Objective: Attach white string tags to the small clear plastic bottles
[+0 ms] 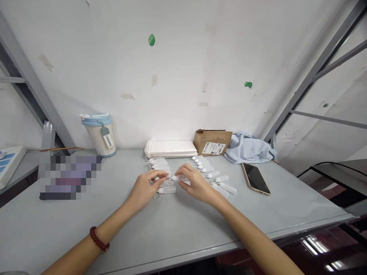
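My right hand (196,182) grips a small clear squeeze bottle (181,178) with a white top, its tip pointing left. Just left of that tip, the thumb and forefinger of my left hand (149,186) are pinched together; what they hold, if anything, is too small to make out. A thin looped strap hangs by the tip between the hands. Below them lies another squeeze bottle (168,190) with its loop. A row of similar bottles (158,163) is behind my left hand, and a second group (205,169) stretches behind and right of my right hand.
Against the wall are a white stack of flat packs (172,148), a cardboard box (213,142) and a crumpled blue cloth (248,148). A phone (256,178) lies at right. A lidded tumbler (99,135) and a blurred purple item (70,177) are at left. Metal posts flank the grey table (160,236).
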`<action>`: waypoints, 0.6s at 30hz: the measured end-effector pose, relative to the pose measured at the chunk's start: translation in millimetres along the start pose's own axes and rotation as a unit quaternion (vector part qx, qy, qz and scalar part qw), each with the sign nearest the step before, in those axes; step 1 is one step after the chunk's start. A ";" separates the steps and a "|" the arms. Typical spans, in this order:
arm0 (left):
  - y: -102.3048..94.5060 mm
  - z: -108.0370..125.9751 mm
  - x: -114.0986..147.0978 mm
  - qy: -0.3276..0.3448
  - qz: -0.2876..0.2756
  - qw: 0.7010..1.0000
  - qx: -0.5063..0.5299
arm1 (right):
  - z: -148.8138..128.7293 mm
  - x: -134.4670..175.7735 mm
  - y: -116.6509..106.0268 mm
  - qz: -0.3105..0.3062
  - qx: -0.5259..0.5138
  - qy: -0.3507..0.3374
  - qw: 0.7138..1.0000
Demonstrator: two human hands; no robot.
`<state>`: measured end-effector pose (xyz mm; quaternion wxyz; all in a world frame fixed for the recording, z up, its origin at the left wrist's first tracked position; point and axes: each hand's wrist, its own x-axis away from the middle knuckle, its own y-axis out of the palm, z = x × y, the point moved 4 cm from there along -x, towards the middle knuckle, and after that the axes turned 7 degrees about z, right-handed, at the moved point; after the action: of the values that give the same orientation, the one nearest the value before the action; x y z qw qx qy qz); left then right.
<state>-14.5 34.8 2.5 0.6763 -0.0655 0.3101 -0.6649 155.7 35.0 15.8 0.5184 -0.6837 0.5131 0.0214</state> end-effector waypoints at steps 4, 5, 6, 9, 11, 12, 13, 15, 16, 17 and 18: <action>-0.8 -0.3 -0.9 -0.001 0.005 1.000 0.021 | -1.1 0.4 -0.6 0.003 -0.005 -0.001 1.000; -1.2 -1.1 -1.2 -0.001 0.009 1.000 0.024 | -1.4 0.4 -0.9 0.005 -0.005 -0.001 1.000; -1.5 -2.0 -1.5 -0.002 0.011 1.000 0.027 | -1.7 0.3 -1.1 0.007 -0.005 -0.002 1.000; -1.7 -4.6 -2.2 -0.011 0.009 0.999 0.039 | -2.1 -0.1 -1.2 0.011 -0.008 -0.004 1.000; -1.8 -5.3 -2.4 -0.016 0.007 0.999 0.041 | -2.1 -0.3 -1.0 0.013 -0.012 -0.003 1.000; -1.9 -5.4 -2.5 -0.019 0.007 0.999 0.039 | -2.1 -0.4 -1.0 0.014 -0.014 -0.002 1.000; -2.1 -5.3 -2.5 -0.020 0.007 0.999 0.037 | -2.1 -0.5 -1.0 0.015 -0.016 -0.001 1.000; -2.3 -4.8 -2.4 -0.022 0.006 0.999 0.034 | -2.0 -0.5 -1.1 0.015 -0.019 0.000 1.000; -2.4 -4.5 -2.3 -0.022 0.005 0.999 0.034 | -2.0 -0.5 -1.2 0.014 -0.019 0.001 1.000; -2.5 -4.3 -2.3 -0.022 0.004 0.999 0.035 | -2.1 -0.5 -1.3 0.014 -0.019 0.001 1.000; -2.6 -4.0 -2.3 -0.023 0.004 0.999 0.036 | -2.1 -0.4 -1.4 0.014 -0.018 0.000 1.000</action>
<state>-18.6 38.0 1.3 0.6875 -0.0550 0.2705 -0.6717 155.5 33.6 17.9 0.5053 -0.6856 0.5227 0.0379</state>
